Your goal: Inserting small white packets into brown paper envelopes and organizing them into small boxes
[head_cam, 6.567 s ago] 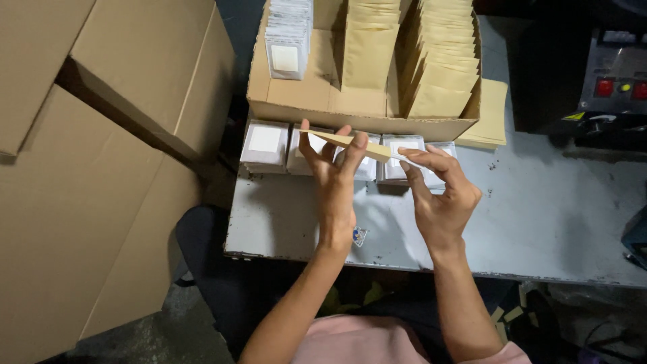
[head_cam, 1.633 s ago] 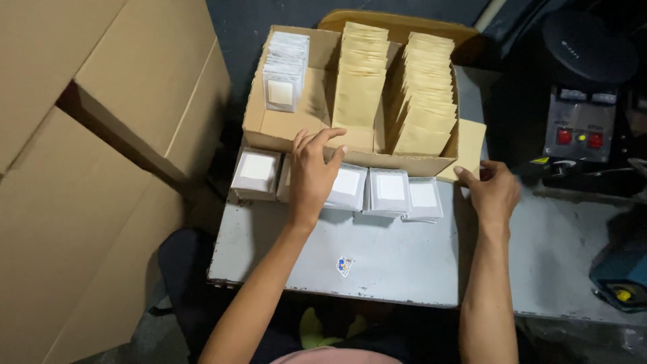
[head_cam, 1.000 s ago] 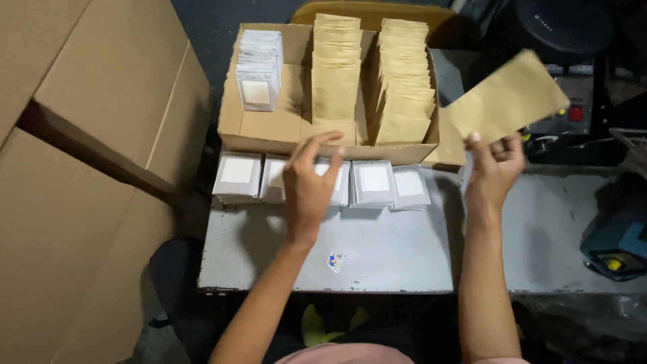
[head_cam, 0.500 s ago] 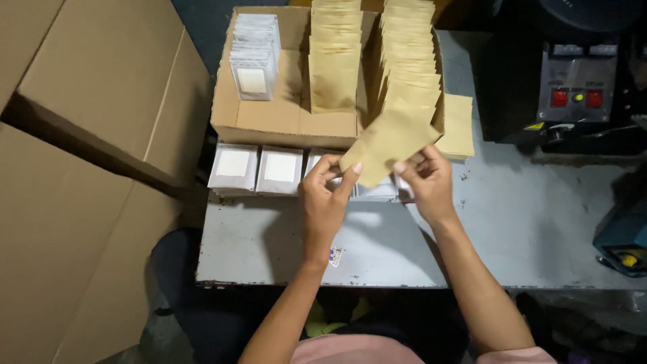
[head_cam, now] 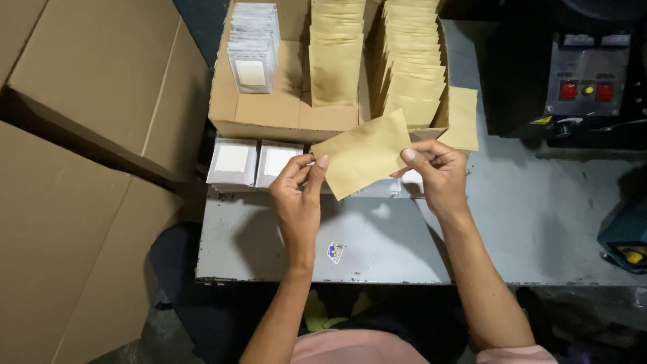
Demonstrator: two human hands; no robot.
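Observation:
A tan paper pouch (head_cam: 364, 154) is held flat and tilted above the grey table (head_cam: 526, 222). My right hand (head_cam: 435, 174) pinches its right edge. My left hand (head_cam: 298, 195) has thumb and fingers at its lower left corner. Just beyond, an open cardboard box (head_cam: 269, 114) holds two rows of upright tan pouches (head_cam: 337, 57) and a stack of clear packets with white squares (head_cam: 251, 44). Small white packets (head_cam: 232, 160) lie in a row on the table against the box front, partly hidden behind the pouch and my hands.
Big cardboard cartons (head_cam: 81, 135) fill the left side. A dark machine with red buttons (head_cam: 583, 87) stands at the back right. A blue device (head_cam: 623, 236) sits at the right edge. One loose tan pouch (head_cam: 461, 118) leans beside the box.
My right hand picked a tan pouch from the right of the box and brought it left to the middle. My left hand left the white packets and took the pouch's corner.

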